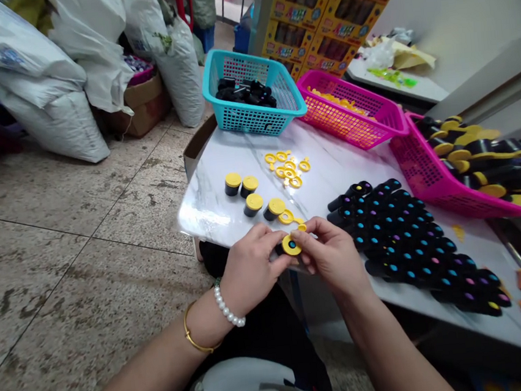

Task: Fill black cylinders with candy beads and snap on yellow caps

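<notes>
Both hands meet at the near edge of a white marble table (225, 211). My left hand (251, 267) and my right hand (331, 256) pinch one small black cylinder with a yellow ring on its end (290, 245) between their fingertips. Just beyond them stand several black cylinders with yellow caps (252, 196). A loose yellow ring (285, 217) lies beside those, and a cluster of yellow rings (288, 168) lies further back. To the right lies a pile of black sticks with coloured dots (407, 243).
A teal basket (253, 119) of black parts stands at the back. Two pink baskets (350, 128) (429, 182) hold yellow pieces and black-and-yellow items. White sacks (50, 111) and a cardboard box (144, 105) sit on the floor at left. Yellow cartons (316, 12) stand behind.
</notes>
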The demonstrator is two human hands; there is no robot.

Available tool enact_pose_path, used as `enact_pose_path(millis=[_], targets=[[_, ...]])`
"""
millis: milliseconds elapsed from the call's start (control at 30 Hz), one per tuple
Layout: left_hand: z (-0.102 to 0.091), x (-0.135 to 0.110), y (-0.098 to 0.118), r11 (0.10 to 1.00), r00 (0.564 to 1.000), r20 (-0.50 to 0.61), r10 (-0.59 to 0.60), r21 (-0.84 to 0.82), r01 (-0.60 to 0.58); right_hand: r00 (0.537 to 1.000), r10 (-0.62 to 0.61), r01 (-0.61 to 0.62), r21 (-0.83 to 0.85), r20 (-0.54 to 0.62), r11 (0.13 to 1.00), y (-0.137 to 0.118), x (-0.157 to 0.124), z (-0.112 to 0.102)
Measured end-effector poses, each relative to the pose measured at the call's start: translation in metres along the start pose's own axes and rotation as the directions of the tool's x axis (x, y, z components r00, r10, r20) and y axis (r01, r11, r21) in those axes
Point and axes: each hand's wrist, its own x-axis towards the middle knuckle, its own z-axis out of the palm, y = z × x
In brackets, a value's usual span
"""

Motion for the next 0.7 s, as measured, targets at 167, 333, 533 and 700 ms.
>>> enact_pose_path(millis=[167,333,533,700], targets=[[0.000,0.000,-0.001,1.000,0.999,0.043,-0.017,0.010,0.016,1.000,-0.002,0.002,-0.032,-0.017,0.999,0.000,-0.004,0.000],[-0.006,0.003,0.004,0.997,0.993,0.109,-0.050,-0.055,0.056,1.000,-0.018,0.019,-0.052,0.014,0.998,-0.001,-0.006,0.000],[-0.012,0.009,0.007,0.988,0.981,0.170,-0.093,-0.104,0.111,0.998,-0.063,0.064,-0.074,0.024,0.995,0.002,-0.003,0.001],[-0.010,0.008,0.010,0.992,0.987,0.156,-0.050,-0.108,0.067,0.992,-0.129,0.127,-0.119,-0.010,0.985,0.000,-0.007,0.004]])
